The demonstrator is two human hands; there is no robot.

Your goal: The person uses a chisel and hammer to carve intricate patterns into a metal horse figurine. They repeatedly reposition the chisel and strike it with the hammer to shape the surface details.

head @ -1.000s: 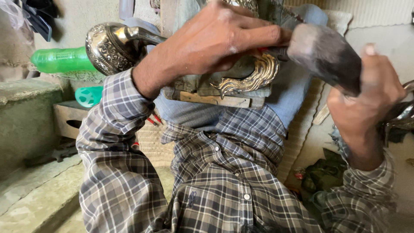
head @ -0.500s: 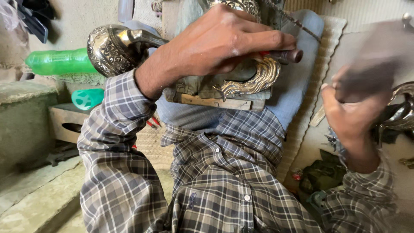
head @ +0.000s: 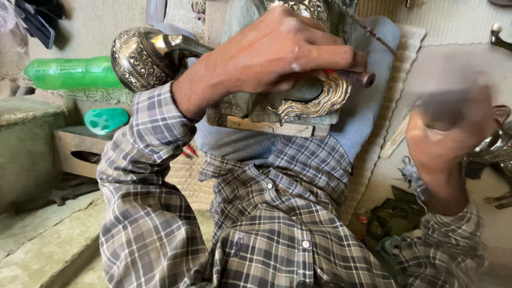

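Note:
My left hand (head: 277, 53) is closed around a thin metal punch (head: 364, 79) with a red band, and its butt end sticks out to the right. The hand rests over a brass scroll-shaped ornament (head: 322, 101) lying on a wooden block (head: 266, 126) on my lap. An engraved round metal vessel (head: 137, 58) lies just left of that hand. My right hand (head: 445, 138) is blurred at the right, below and away from the punch. It grips a dark hammer (head: 440, 104), also blurred.
A green plastic bottle (head: 69, 72) and a teal cup (head: 104, 120) lie at the left by a stone ledge (head: 26, 133). A woven mat (head: 392, 136) lies at the right, with shiny metal pieces (head: 493, 152) and small tools on the floor beside it.
The hammer was against the punch's end one second ago. My right hand has swung it away to the right and down. My left hand has stayed on the punch.

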